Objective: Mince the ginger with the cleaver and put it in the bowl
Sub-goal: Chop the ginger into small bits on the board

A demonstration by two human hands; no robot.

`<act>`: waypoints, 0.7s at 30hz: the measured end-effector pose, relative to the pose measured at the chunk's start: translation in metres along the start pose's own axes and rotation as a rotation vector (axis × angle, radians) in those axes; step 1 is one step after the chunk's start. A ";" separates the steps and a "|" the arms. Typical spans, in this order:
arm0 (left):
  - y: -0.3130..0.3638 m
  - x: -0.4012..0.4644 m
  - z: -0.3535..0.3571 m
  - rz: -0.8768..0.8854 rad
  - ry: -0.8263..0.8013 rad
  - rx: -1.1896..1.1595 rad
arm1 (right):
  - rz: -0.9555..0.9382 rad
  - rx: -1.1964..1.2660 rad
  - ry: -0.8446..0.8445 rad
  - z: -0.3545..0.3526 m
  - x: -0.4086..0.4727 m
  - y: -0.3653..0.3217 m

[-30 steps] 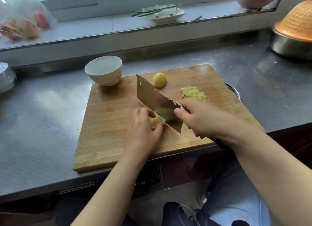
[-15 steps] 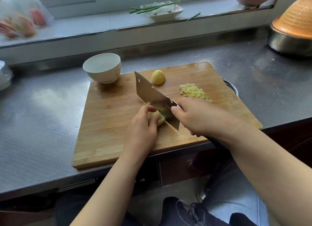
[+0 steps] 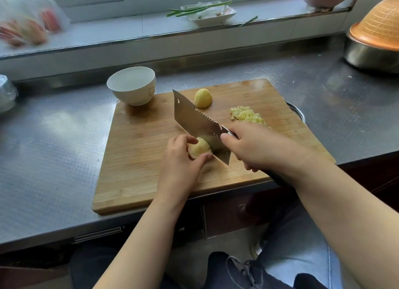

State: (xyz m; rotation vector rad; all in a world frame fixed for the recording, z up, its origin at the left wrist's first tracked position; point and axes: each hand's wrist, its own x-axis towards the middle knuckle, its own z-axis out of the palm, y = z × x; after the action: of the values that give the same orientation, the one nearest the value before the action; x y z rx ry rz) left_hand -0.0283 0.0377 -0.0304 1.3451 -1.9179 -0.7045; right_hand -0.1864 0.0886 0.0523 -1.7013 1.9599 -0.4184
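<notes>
Left hand [image 3: 181,156] curls over a ginger piece [image 3: 199,150] near the front of the board [image 3: 138,159], thumb and fingertips pinching it from both sides. That grip is tight around the ginger, pressing it down on the wood.

Right hand [image 3: 257,148] is wrapped round the handle of the cleaver [image 3: 194,122], fingers closed on it, forefinger knuckle up against the blade's heel. The blade runs diagonally away from the person, its tip pointing toward the far left, its near end right against the held ginger. The edge sits at the ginger's right side; whether it has bitten in, I cannot tell from here.

Further back on the board there is a second ginger lump [image 3: 203,98], rounded, just behind the cleaver's spine. To its right lies a minced pile [image 3: 247,115], pale yellow bits heaped together, partly hidden by the right hand.

The bowl [image 3: 131,85], white, stands on the counter [image 3: 54,141] at the board's far left corner, touching or just overlapping its edge. Nothing shows inside it.

On the sill behind, a small dish [image 3: 212,13] carries green stalks. At far right a metal basin [image 3: 371,55] holds an orange strainer [image 3: 380,27], upside down.
</notes>
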 end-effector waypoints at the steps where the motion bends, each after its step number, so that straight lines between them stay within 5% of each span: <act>1: -0.002 -0.001 -0.001 -0.002 -0.032 -0.032 | 0.003 0.024 -0.005 0.000 0.001 0.001; 21: 0.003 -0.003 0.011 0.082 0.052 0.296 | -0.041 0.094 -0.125 -0.014 0.022 0.005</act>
State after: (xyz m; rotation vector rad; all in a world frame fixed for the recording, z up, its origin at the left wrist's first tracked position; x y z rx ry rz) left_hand -0.0379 0.0423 -0.0357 1.4347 -2.0815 -0.3502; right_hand -0.2008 0.0666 0.0573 -1.6700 1.7913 -0.4028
